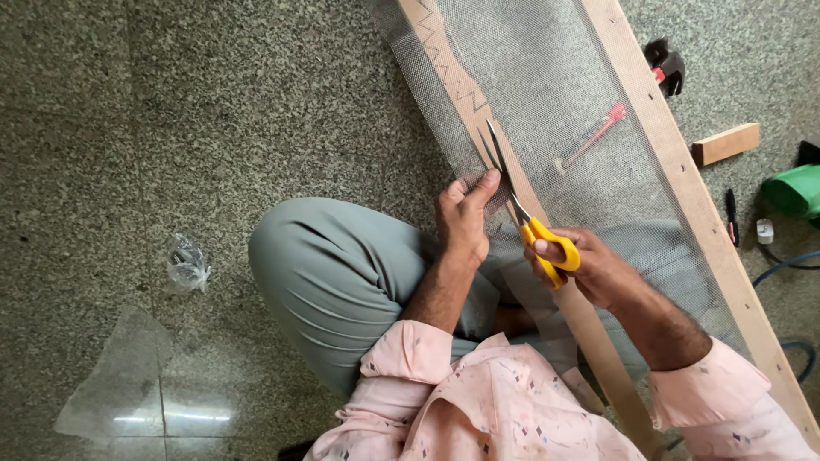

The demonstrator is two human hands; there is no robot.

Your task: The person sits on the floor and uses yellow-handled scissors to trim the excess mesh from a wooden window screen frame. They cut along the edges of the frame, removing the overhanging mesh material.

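Observation:
I sit cross-legged on a speckled stone floor with a wooden frame [683, 175] covered in grey mesh [547, 77] across my lap. My right hand [598, 271] grips yellow-handled scissors [523, 205], the blades parted and pointing away along the left wooden rail [448, 64]. My left hand [465, 218] pinches the loose edge of the mesh beside the blades, thumb and fingers closed on it.
A red-tipped tool [589, 137] lies under the mesh. A small wood block [726, 143], a black pen [731, 213], a green object [793, 189] and a blue cable [781, 265] lie to the right. A crumpled plastic bag [185, 265] and a mesh offcut [115, 380] lie to the left.

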